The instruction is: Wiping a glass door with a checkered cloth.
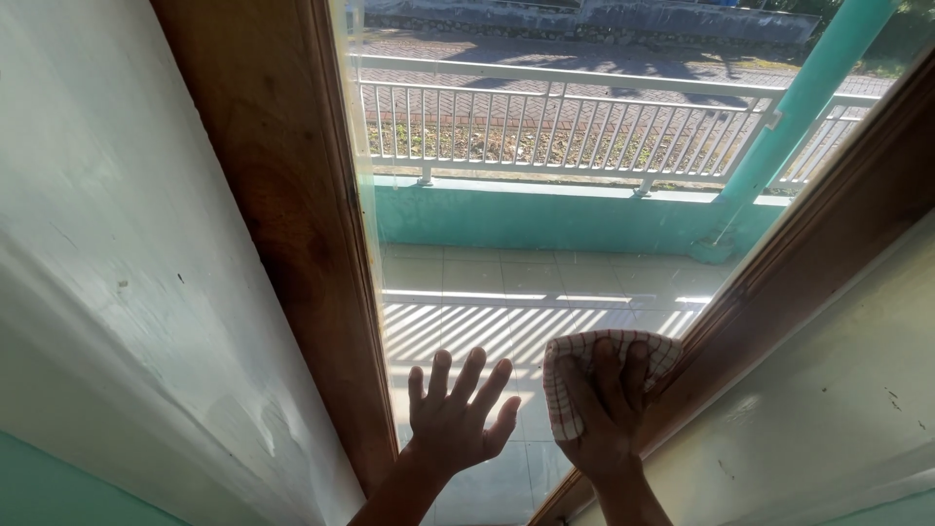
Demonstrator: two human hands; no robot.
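My left hand (pixel 454 417) lies flat on the window glass (pixel 545 224), fingers spread, holding nothing. Beside it, my right hand (pixel 601 414) presses a red-and-white checked cloth (pixel 584 358) against the lower right of the pane, close to the right wooden frame (pixel 808 263). The cloth is bunched under the fingers and folds over their tips. Both forearms rise from the bottom edge of the view.
The left wooden frame (pixel 292 214) borders the pane, with a white wall (pixel 107 273) beyond it. Through the glass I see a tiled balcony floor (pixel 506 292), a teal low wall (pixel 545 219), a white railing (pixel 545 122) and a teal post (pixel 808 93).
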